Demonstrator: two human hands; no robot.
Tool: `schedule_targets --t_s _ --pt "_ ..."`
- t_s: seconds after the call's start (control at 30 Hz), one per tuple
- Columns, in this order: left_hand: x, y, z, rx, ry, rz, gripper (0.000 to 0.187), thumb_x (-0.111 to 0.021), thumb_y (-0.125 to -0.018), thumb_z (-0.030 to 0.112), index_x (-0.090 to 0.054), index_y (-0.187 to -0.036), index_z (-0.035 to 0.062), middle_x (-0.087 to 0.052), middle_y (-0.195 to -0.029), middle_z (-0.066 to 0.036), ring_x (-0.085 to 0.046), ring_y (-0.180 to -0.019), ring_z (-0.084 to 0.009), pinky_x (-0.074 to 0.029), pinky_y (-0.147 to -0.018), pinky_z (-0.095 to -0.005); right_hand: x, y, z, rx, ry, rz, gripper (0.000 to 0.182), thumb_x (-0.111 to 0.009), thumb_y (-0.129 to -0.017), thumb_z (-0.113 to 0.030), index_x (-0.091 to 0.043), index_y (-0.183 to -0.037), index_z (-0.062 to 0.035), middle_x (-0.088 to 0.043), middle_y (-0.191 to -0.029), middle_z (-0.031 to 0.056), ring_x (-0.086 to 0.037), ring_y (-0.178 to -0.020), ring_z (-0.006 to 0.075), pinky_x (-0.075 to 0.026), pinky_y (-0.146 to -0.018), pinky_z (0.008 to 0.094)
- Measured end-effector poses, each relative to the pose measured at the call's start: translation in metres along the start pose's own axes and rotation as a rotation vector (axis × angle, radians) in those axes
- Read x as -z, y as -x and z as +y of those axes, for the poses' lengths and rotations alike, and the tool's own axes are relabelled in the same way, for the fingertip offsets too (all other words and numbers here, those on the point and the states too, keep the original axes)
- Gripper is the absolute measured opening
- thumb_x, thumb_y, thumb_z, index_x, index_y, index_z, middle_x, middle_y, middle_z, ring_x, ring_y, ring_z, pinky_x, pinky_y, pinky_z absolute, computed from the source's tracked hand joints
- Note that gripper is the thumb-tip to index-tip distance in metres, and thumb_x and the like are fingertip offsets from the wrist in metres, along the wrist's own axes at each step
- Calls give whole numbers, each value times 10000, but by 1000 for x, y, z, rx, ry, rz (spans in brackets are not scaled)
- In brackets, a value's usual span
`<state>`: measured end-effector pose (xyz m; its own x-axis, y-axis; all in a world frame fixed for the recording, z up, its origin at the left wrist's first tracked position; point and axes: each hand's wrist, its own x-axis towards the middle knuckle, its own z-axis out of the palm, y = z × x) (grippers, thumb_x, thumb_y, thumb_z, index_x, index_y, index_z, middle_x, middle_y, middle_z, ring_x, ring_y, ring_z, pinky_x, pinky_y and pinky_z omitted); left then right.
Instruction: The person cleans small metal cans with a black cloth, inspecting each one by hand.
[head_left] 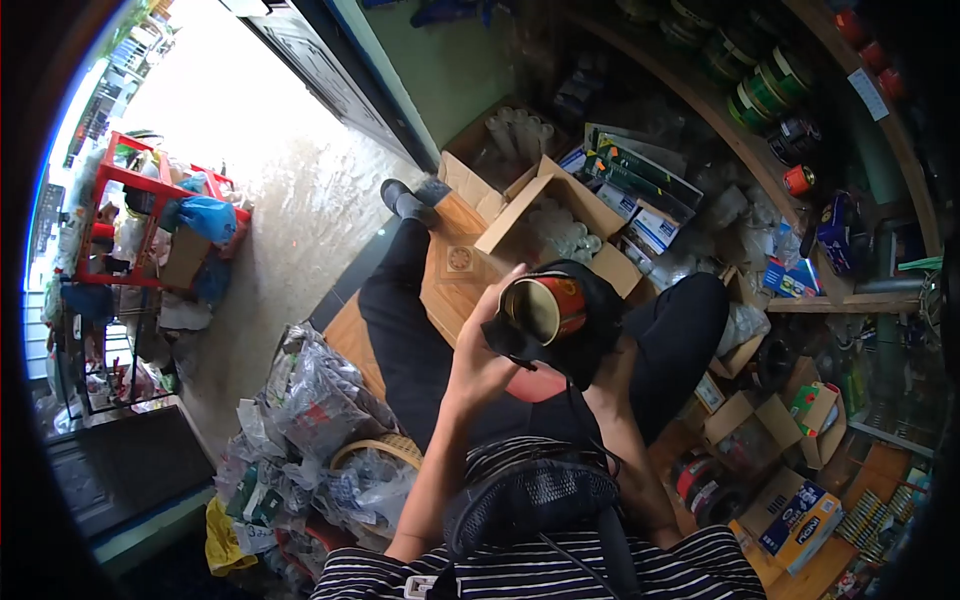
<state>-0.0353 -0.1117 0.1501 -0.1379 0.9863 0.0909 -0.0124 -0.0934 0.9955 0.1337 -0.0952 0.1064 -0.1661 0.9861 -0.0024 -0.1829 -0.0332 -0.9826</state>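
Observation:
Both my hands hold a red and gold tin with a black cloth around it, above my lap. The tin point(553, 308) is tilted, its round pale end facing left. My left hand point(482, 345) grips the cloth and tin from the left side, fingers curled behind. On the right, my right hand point(610, 372) is closed on the black cloth point(597, 312), its fingers mostly hidden under the folds. An open cardboard box point(520, 212) with clear glass or plastic items stands just beyond the tin.
Plastic-wrapped goods point(320, 390) and a wicker basket point(385, 445) lie at the left. Shelves with tins point(770, 88) curve along the right. Small boxes point(795, 525) sit at the lower right. A red rack point(105, 225) stands outside the doorway.

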Motion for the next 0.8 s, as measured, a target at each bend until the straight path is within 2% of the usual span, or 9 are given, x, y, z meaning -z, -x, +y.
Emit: schedule_targets --t_s 0.07,0.13,0.2,0.27,0.33,0.53,0.57,0.67,0.8 --pt "7 -1 0 41 -28 -42 702 -796 -771 13 -501 -1408 18 -537 -1352 -124 -520 -1295 -237 -410 -1088 -345 -13 -3 -12 -40 -161 79 331 -715 -865 -72 -640 -1173 22 -701 -1104 78 -636 -1005 111 -513 -846 275" --pt "7 -5 -7 -150 -137 -38 656 -808 -757 37 -534 -1352 29 -514 -1391 -146 -520 -1303 -263 -418 -1087 -359 -8 0 -15 -25 -9 -57 381 -701 -878 -27 -614 -1245 26 -683 -1174 81 -622 -1065 111 -504 -894 270" --pt "4 -8 -6 -181 -68 -59 617 -822 -758 68 -551 -1311 32 -497 -1436 -152 -507 -1321 -265 -416 -1089 -361 -6 0 -21 -17 118 -194 418 -702 -886 -40 -590 -1284 26 -662 -1219 85 -612 -1089 113 -496 -927 271" --pt "-3 -1 -7 -52 240 -61 621 -837 -748 75 -553 -1299 32 -539 -1413 -145 -516 -1314 -241 -407 -1098 -357 -14 -2 -32 -14 77 -117 365 -705 -900 -78 -597 -1232 28 -664 -1177 68 -606 -1048 98 -493 -903 263" --pt "-3 9 -17 33 240 26 595 -832 -720 62 -576 -1254 1 -675 -1226 -107 -636 -1137 -185 -493 -994 -329 -12 0 -27 2 11 -68 335 -703 -909 -101 -602 -1201 28 -664 -1140 61 -601 -1034 97 -486 -898 265" --pt "5 11 -22 41 32 163 535 -748 -702 -21 -601 -1216 -28 -715 -1093 -92 -684 -987 -178 -545 -896 -317 5 -2 -36 -85 -198 -31 334 -695 -946 -155 -590 -1209 20 -643 -1060 31 -596 -994 97 -469 -884 240" --pt "7 11 -20 64 6 172 529 -732 -698 -38 -602 -1210 -33 -719 -1076 -92 -688 -970 -179 -547 -891 -318 7 -3 -35 -1 -24 15 392 -735 -931 -210 -588 -1216 15 -634 -1068 35 -596 -975 98 -465 -876 236" --pt "8 11 -23 105 117 144 510 -721 -694 -42 -596 -1188 -39 -691 -1113 -96 -672 -1017 -189 -533 -920 -316 7 -2 -53 -93 92 -99 432 -757 -919 -252 -589 -1229 -1 -624 -1081 44 -591 -1013 118 -468 -903 265" --pt "13 10 -18 -25 -144 -76 494 -730 -717 27 -572 -1181 -37 -647 -1125 -124 -639 -1052 -213 -502 -927 -323 -7 -11 -63 227 444 -312 772 -868 -768 -366 -535 -1373 -22 -528 -1330 140 -554 -1238 269 -458 -1014 344"
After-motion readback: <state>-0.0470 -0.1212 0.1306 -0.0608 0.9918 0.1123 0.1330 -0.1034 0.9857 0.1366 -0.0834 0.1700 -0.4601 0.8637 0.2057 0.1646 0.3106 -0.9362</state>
